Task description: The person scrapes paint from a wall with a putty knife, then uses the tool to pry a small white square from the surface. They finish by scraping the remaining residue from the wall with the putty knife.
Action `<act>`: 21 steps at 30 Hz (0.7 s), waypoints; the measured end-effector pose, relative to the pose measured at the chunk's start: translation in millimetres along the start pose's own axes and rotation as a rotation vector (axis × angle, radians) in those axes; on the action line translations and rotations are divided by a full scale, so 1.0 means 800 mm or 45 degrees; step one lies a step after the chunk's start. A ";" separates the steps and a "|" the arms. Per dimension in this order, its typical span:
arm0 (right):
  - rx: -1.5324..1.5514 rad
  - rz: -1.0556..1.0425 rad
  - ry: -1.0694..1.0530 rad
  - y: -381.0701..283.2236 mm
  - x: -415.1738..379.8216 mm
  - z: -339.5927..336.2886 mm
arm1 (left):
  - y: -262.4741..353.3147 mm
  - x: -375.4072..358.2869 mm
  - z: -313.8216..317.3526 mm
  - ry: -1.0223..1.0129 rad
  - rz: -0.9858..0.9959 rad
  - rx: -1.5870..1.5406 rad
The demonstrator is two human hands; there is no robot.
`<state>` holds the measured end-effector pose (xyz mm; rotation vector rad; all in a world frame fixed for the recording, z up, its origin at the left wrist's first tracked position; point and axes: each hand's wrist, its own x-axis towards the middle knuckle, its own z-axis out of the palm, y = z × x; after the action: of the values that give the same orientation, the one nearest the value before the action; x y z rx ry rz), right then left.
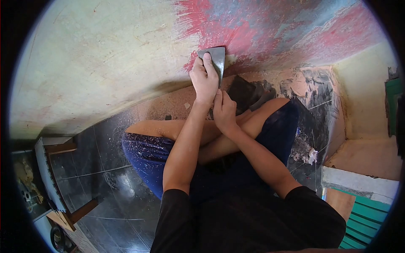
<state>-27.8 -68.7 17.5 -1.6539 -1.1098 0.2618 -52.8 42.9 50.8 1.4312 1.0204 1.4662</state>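
At twelve o'clock, holding a metal scraper (218, 59) by its blade and upper part in the left hand (205, 82), closed snugly with the thumb laid along the metal. Touching the wall (122, 63) with the blade's wide edge, right beside red and pale paint. Just below, gripping with the right hand (225, 111), fingers curled in, probably round the handle, though largely hidden there. Sitting cross-legged at the centre in blue shorts (145, 149), sprinkled with pale flakes towards nine o'clock. At one o'clock, near the legs, seeing a dark bundle (244, 92) on the dusty floor (164, 103). Towards three o'clock, seeing loose debris (303, 149); at four, green slats (365, 219).
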 end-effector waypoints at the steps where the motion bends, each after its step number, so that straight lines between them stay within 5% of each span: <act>1: 0.000 0.002 0.001 0.001 0.001 0.001 | -0.001 0.002 0.001 0.005 0.021 -0.007; 10: 0.054 0.082 -0.057 -0.002 0.006 0.000 | 0.006 0.010 -0.002 -0.018 0.052 0.053; 21: 0.040 -0.212 -0.017 -0.005 0.046 -0.001 | 0.044 0.032 0.001 0.041 0.119 -0.026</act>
<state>-9.3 -41.1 34.0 -1.5240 -1.2403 0.1818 -53.0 55.4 92.1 1.4621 0.9668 1.5671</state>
